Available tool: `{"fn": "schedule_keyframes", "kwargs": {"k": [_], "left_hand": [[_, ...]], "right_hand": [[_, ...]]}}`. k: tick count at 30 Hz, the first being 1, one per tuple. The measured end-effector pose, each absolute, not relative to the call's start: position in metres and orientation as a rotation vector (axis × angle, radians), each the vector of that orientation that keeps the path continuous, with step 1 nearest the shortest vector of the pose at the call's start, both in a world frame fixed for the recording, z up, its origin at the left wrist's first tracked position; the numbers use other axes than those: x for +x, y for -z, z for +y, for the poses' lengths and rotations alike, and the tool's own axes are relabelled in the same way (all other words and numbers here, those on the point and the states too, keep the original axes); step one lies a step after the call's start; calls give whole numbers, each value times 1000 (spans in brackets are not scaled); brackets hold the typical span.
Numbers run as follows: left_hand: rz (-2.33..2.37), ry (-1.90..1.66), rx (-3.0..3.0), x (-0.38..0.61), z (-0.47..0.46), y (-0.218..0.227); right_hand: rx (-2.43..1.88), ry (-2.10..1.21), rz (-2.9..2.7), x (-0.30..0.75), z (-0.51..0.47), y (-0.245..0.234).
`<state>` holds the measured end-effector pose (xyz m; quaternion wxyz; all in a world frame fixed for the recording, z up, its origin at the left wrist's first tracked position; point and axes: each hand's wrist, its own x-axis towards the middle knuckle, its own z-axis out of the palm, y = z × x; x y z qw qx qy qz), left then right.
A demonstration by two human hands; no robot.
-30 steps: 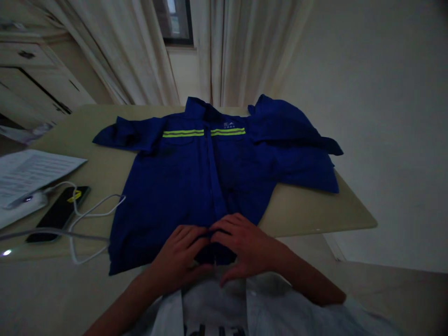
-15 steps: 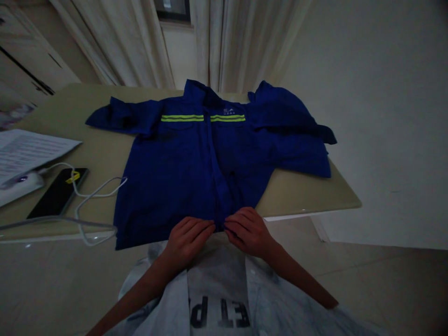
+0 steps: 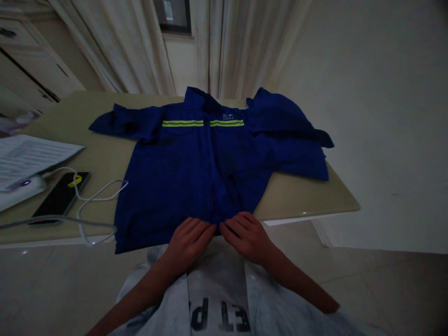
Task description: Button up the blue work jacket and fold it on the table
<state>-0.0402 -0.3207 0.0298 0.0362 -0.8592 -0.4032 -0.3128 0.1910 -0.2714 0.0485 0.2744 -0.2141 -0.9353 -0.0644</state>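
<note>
A blue work jacket [image 3: 168, 172] with yellow-green stripes across the chest lies front up, its collar at the far side. One sleeve reaches out to the left; the other is bunched toward the right. At the hem by the front opening, my left hand [image 3: 191, 241] has its fingers closed on the jacket's edge. Close beside it, my right hand [image 3: 245, 235] pinches the other front edge at the hem. The fingertips of both hands nearly meet, and the bit of cloth between them is mostly hidden.
The jacket rests on a beige table [image 3: 294, 196]. At the left are a printed paper [image 3: 38, 156], a dark phone [image 3: 59, 198], a white device [image 3: 23, 192] and a white cable [image 3: 93, 198] running up against the jacket. Curtains [image 3: 140, 46] hang behind; a wall [image 3: 381, 130] stands at the right.
My right hand has moved slightly left, bringing the jacket's front edges closer together at the hem. The whole view has shifted a little, with the scene lower in the picture.
</note>
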Motion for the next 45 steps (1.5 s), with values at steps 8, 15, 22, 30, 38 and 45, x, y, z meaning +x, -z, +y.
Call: {"fn": "schedule_keyframes", "kwargs": {"k": [8,15,22,30,38,45], "left_hand": [[-1287,814,-2633,-35,-319,-39],[-1256,1032,-2669,-39,-321,-36],[-1371,1125,-2634,-36,-326,-24],[-1329,1163,-2619,-34,-328,-30],[-1243,1182,-2626,-34,-329,-33],[-1118,1183,-2647,-42,-327,-37]], "right_hand": [[-626,171,-2543,190,-279,-47],[-745,120,-2410,189,-279,-49],[-723,25,-2353,188,-279,-43],[-664,-10,-2343,192,-284,-41],[-634,-13,-2385,192,-284,-43],[-647,54,-2427,186,-287,-45]]}}
